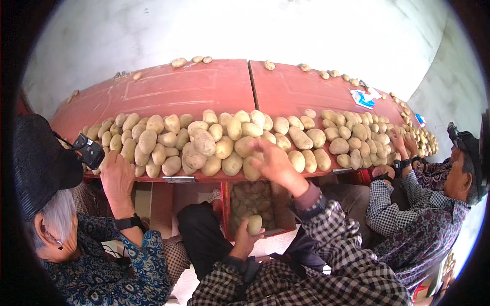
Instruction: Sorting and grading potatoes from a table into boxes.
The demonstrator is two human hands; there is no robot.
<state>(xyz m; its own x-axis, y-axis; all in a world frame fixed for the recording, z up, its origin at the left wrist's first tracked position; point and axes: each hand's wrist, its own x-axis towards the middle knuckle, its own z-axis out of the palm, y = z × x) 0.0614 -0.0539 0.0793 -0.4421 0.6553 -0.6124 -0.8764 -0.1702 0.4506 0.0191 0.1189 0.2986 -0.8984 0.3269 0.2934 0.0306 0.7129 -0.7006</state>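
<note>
In my left hand (245,237) is a single potato (254,225), held low in front of my lap, close to the box below the table edge. My right hand (277,164) reaches over the heap of potatoes (232,164) on the red table (183,88). Its fingers are spread and partly bent above the front rows; whether a potato is touched by the fingertips cannot be made out. Under the table edge, between my knees, stands a red-edged box (226,214) holding several potatoes (252,201).
People sit close on both sides, one hand (116,174) at the left of the heap and another person's hand (399,143) at the right. Metal hinges (178,179) line the table's front edge. Small potatoes (178,62) and a tissue pack (363,99) lie towards the back.
</note>
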